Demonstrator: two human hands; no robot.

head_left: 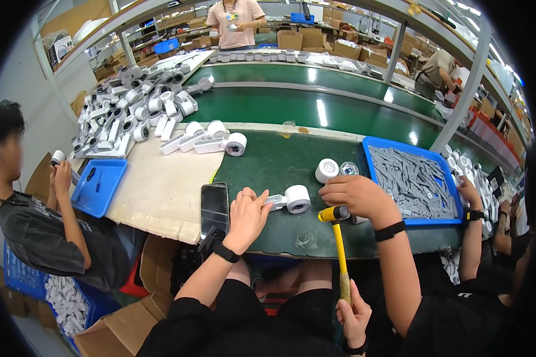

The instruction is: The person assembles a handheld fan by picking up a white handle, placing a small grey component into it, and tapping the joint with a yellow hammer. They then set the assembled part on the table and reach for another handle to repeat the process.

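My left hand [248, 217] presses its fingers round the grey handle end of a white device with a round head [298, 199], which looks like a handheld fan and lies on the green bench. Low on the right, my right hand [354, 315] grips the handle of a mallet [340, 247] with a yellow and black head. The mallet's head is raised just right of the device, apart from it. A co-worker's hand [360, 195] reaches in beside the mallet head, near two upright round heads, one white and vented [327, 171], one with a clear top [348, 169].
A blue tray [368, 143] of grey strips stands at the right. A dark phone [214, 205] lies beside my left hand. Several white devices [205, 140] lie behind it, before a large heap [125, 110]. At left, a seated person works by another blue tray [113, 193].
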